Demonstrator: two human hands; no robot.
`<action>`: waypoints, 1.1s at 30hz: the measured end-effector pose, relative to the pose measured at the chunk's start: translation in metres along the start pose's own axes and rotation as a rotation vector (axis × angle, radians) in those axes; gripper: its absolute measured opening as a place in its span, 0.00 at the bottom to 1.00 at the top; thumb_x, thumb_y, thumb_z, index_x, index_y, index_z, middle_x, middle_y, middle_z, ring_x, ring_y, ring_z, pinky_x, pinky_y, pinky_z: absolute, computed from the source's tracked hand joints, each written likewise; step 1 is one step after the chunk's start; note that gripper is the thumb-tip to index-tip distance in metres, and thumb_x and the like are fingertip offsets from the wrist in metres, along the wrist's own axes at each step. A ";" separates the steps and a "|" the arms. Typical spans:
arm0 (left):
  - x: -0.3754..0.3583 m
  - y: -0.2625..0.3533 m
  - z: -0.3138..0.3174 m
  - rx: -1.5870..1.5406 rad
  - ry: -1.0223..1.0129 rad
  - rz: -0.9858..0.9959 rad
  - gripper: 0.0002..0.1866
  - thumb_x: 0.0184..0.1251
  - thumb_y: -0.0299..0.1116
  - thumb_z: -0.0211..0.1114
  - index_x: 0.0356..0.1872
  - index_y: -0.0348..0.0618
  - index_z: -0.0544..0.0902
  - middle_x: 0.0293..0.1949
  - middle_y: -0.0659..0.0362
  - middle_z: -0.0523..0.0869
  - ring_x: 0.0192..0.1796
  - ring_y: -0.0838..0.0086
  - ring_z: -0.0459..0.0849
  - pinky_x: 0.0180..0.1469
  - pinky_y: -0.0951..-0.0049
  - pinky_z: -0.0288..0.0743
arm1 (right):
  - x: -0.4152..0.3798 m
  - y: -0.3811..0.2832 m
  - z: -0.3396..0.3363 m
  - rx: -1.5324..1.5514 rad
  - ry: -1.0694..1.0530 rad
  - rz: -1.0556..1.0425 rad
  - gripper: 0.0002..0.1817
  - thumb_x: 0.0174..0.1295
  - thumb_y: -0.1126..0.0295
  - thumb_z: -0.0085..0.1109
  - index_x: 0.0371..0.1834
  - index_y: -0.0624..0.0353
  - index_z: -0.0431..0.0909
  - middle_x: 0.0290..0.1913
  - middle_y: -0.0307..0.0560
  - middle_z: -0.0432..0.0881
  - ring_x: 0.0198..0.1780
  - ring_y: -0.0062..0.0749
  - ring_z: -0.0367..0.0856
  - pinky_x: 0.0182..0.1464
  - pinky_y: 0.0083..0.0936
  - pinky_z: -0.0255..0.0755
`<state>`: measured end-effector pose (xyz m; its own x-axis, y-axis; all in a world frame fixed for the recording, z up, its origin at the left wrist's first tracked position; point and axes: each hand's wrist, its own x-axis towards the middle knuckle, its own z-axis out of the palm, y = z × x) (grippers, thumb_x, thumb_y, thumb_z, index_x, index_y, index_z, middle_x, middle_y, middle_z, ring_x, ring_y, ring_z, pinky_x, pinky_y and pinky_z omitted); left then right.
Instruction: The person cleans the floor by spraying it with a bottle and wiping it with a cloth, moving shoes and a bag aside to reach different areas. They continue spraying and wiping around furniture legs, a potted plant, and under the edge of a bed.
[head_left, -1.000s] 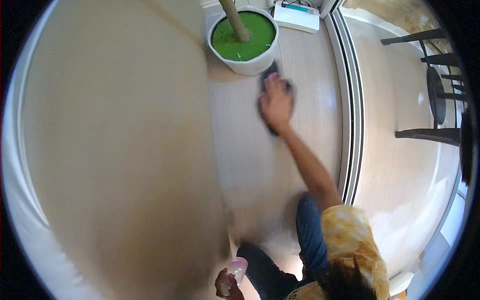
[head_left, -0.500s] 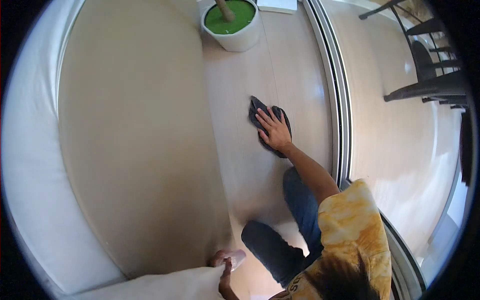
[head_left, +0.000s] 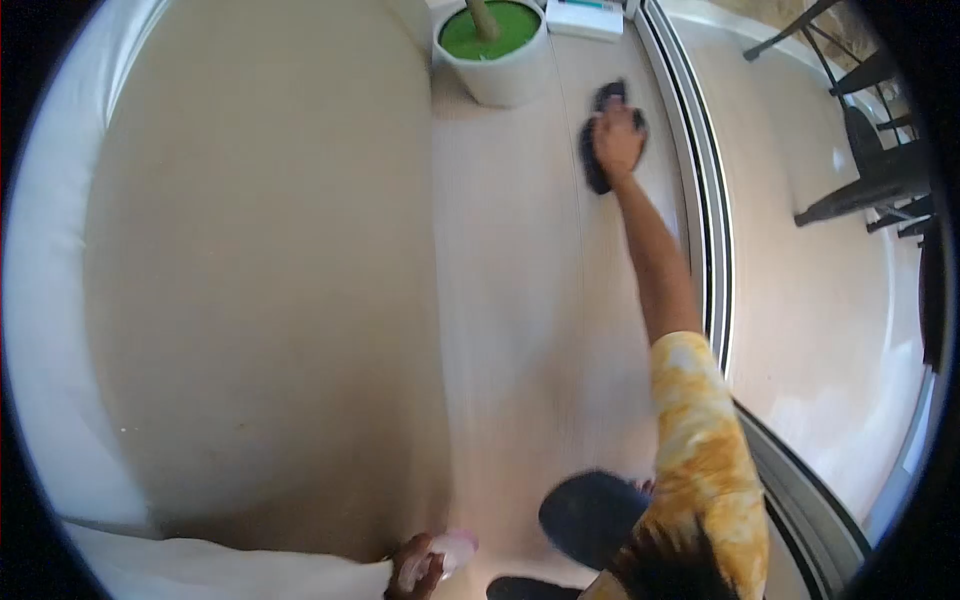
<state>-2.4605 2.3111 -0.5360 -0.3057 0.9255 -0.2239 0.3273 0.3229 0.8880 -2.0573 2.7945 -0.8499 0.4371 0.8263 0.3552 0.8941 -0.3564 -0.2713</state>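
My right hand [head_left: 618, 142] presses on a dark cloth [head_left: 592, 160] lying on the pale wood-look floor [head_left: 510, 270]. The arm stretches far forward, between the plant pot and the sliding-door track. At the bottom, my left hand [head_left: 413, 568] is closed around a translucent, pinkish bottle [head_left: 456, 551]. White fabric and the fingers partly hide that hand, and the bottle's full shape does not show.
A white pot [head_left: 500, 80] with a trunk and green top stands ahead. Behind it lies a white box-like object [head_left: 586, 20]. Metal door tracks [head_left: 712, 220] run along the right, with dark chair legs [head_left: 860, 190] beyond. A broad beige surface [head_left: 270, 280] fills the left.
My right hand has slid the cloth forward and right, closer to the pot and track. The left hand with the bottle has shifted slightly down and left in view.
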 end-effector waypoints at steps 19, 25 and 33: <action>-0.054 -0.005 -0.002 0.082 0.088 0.150 0.12 0.60 0.22 0.64 0.46 0.38 0.82 0.43 0.58 0.85 0.40 0.76 0.81 0.42 0.77 0.77 | -0.432 0.029 -0.232 0.714 -0.656 -0.905 0.23 0.55 0.68 0.53 0.57 0.54 0.75 0.64 0.46 0.71 0.66 0.47 0.65 0.70 0.49 0.50; -0.134 -0.060 -0.055 0.008 0.123 0.016 0.13 0.62 0.31 0.65 0.45 0.36 0.81 0.34 0.57 0.84 0.30 0.75 0.79 0.33 0.75 0.78 | -0.277 0.087 -0.149 -0.018 -0.073 0.123 0.31 0.65 0.54 0.46 0.68 0.59 0.62 0.73 0.52 0.55 0.73 0.47 0.52 0.66 0.54 0.54; -0.063 -0.065 -0.059 0.155 0.153 -0.134 0.13 0.63 0.32 0.65 0.45 0.36 0.80 0.32 0.58 0.83 0.30 0.74 0.79 0.34 0.74 0.77 | -0.036 -0.023 -0.049 0.046 0.040 0.014 0.30 0.64 0.48 0.44 0.64 0.55 0.68 0.73 0.49 0.57 0.73 0.44 0.54 0.68 0.56 0.47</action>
<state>-2.5151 2.2207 -0.5561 -0.4837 0.8353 -0.2613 0.4045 0.4781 0.7796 -2.0885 2.7514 -0.8131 0.4542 0.8028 0.3863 0.8827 -0.3467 -0.3173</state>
